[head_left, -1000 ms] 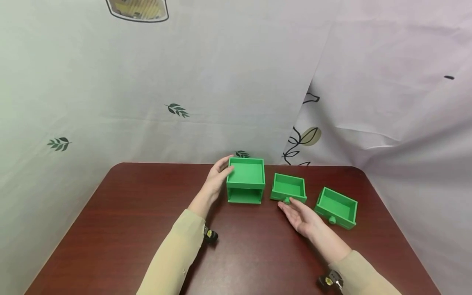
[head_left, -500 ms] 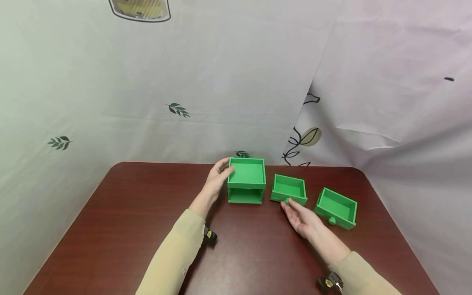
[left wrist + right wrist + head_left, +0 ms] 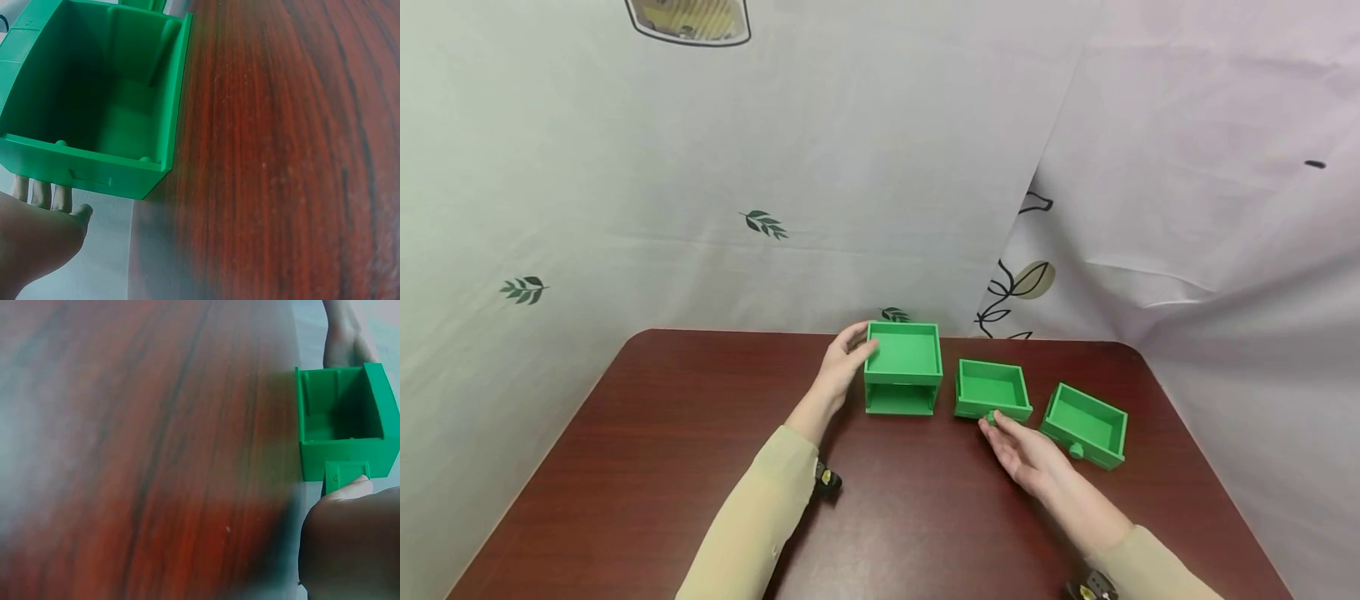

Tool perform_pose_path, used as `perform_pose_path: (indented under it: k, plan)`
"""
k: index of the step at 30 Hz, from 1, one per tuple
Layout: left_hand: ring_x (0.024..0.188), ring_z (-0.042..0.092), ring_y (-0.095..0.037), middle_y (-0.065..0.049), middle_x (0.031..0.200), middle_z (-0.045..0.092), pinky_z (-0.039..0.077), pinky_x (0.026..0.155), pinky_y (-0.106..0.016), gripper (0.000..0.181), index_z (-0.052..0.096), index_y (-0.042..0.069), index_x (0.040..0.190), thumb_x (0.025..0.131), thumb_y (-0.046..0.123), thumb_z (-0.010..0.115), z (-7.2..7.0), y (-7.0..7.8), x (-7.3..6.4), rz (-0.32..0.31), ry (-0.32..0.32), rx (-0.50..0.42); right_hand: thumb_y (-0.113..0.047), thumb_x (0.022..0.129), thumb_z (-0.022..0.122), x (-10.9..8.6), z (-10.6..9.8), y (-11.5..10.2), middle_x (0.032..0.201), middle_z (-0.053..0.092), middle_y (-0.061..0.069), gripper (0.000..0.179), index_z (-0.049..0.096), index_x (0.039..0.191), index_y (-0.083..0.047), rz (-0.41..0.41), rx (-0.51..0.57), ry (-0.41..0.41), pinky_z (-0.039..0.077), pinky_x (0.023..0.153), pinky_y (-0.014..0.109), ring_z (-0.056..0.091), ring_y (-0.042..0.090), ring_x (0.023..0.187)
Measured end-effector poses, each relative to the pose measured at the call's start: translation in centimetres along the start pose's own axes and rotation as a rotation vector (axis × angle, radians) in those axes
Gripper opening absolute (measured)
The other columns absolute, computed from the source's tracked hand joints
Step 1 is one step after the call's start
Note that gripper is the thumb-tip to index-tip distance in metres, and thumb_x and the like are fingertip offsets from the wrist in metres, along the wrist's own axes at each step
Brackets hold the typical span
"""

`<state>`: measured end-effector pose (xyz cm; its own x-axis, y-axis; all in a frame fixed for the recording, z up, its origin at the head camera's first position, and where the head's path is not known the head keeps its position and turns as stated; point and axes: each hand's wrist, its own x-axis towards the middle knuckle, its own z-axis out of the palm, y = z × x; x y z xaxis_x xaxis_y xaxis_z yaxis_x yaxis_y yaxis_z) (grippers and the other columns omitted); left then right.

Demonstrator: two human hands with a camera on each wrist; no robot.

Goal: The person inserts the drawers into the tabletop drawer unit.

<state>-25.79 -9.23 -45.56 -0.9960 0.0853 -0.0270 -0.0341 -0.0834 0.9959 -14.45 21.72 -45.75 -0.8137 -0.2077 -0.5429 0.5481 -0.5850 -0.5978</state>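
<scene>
A small green cabinet (image 3: 903, 398) with an open front compartment and a rimmed top stands near the table's back edge. My left hand (image 3: 838, 365) rests against its left side, fingers extended; in the left wrist view the fingers (image 3: 41, 194) lie along the outer wall. To the right is a small green drawer (image 3: 992, 385), open at the top. My right hand (image 3: 1024, 454) pinches the knob on its front between thumb and fingers. The right wrist view shows that drawer's front (image 3: 347, 474) at the thumb, with the cabinet behind it.
A second green drawer (image 3: 1086, 421) with a round knob sits turned at an angle on the right, close to my right wrist. Everything stands on a dark red-brown wooden table (image 3: 700, 450). A pale printed cloth (image 3: 820, 150) hangs right behind the table.
My right hand has moved slightly right and toward me, and the drawer it pinches has shifted with it. The left hand and cabinet have hardly moved.
</scene>
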Motion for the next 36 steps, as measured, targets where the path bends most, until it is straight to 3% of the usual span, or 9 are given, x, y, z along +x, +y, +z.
perform_pose_path:
  k: [18,36]
  plan:
    - [0.151,0.044,-0.034,-0.019,0.161,0.05,0.034,0.129,-0.048,0.057,0.049,0.004,0.156,0.103,0.013,0.066,-0.2,0.0,-0.2,-0.015,0.003,0.014,-0.011,0.112,0.053,-3.3,0.1,0.5,0.097,0.079,0.001,0.027,0.076,0.097,-0.013,-0.011,-0.107,-0.081,0.059,0.084,0.011,0.076,0.005,0.089]
    - [0.15,0.047,-0.034,-0.017,0.161,0.05,0.035,0.128,-0.047,0.057,0.048,0.005,0.157,0.104,0.015,0.066,0.0,0.0,0.2,-0.024,0.001,0.014,-0.01,0.111,0.055,-4.8,0.5,2.4,0.103,0.08,0.0,0.027,0.079,0.101,-0.012,0.002,-0.129,-0.197,0.058,0.088,0.011,0.077,0.004,0.096]
